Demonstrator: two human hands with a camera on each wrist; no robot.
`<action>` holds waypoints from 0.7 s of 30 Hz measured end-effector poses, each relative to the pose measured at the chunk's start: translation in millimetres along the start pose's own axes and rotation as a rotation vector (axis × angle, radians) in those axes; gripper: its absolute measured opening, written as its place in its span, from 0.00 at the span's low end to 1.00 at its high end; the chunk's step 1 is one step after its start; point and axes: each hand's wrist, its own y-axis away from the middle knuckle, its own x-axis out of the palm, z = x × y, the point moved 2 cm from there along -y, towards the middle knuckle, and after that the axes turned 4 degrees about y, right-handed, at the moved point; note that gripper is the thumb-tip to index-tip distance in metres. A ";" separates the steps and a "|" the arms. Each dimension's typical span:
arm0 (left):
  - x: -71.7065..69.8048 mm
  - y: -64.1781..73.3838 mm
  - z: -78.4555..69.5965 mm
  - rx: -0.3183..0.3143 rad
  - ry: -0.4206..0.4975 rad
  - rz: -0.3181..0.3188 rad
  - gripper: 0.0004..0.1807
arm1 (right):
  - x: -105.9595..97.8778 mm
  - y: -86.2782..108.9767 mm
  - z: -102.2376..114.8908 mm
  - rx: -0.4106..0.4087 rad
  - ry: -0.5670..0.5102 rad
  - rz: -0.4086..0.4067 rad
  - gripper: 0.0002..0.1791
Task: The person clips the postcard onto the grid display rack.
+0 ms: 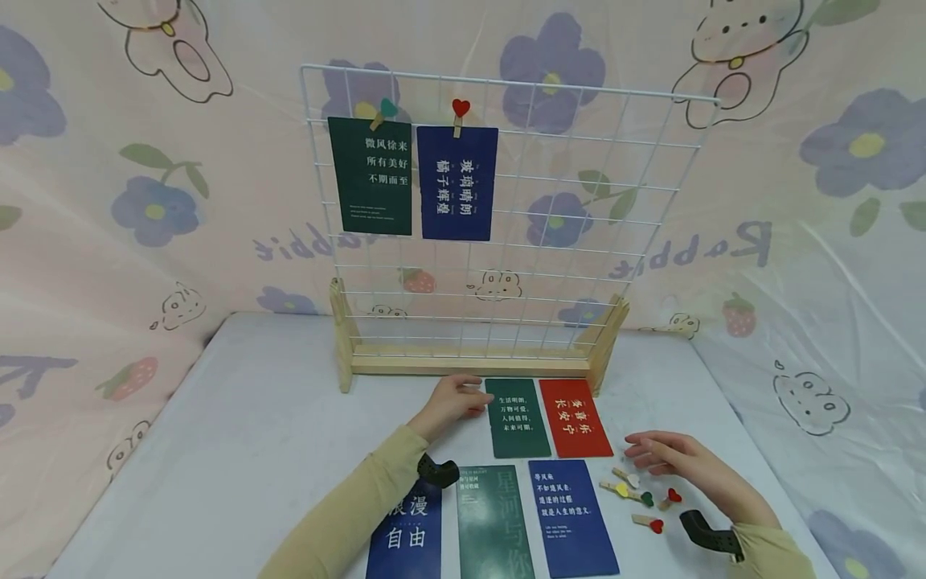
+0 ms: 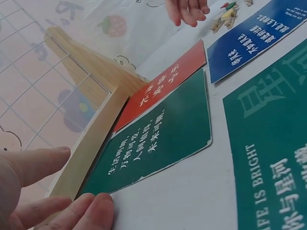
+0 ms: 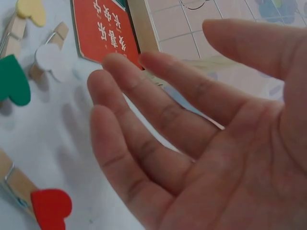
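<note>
My left hand is at the left edge of a green card with white writing, its fingertips right at the card's side and nothing held. Beside that card lies a red card. My right hand hovers with relaxed, spread fingers near the small wooden clothespins, which carry heart shapes in white, yellow, green and red. In the right wrist view its palm shows bare, with a red heart clothespin below the fingers.
A white wire grid on a wooden stand stands at the back. Clothespins hold a green card and a blue card on it. Nearer me lie another blue card, a green card and a partly covered blue card.
</note>
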 end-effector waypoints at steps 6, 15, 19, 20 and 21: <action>0.8 -3.9 0.4 -0.006 0.010 -0.014 0.29 | 0.4 1.5 -3.3 0.009 -0.010 0.008 0.27; 2.4 -11.3 1.9 -0.026 0.027 -0.064 0.25 | -0.1 2.0 -9.8 0.001 -0.021 0.025 0.27; 3.9 -13.4 1.3 -0.035 0.039 -0.101 0.24 | -0.1 2.0 -11.8 -0.005 -0.025 0.036 0.28; 4.2 -13.9 1.2 -0.031 0.040 -0.106 0.23 | 0.1 2.0 -12.3 -0.005 -0.024 0.037 0.28; 4.5 -14.3 1.0 -0.026 0.040 -0.109 0.23 | 0.3 1.9 -12.8 -0.003 -0.022 0.035 0.28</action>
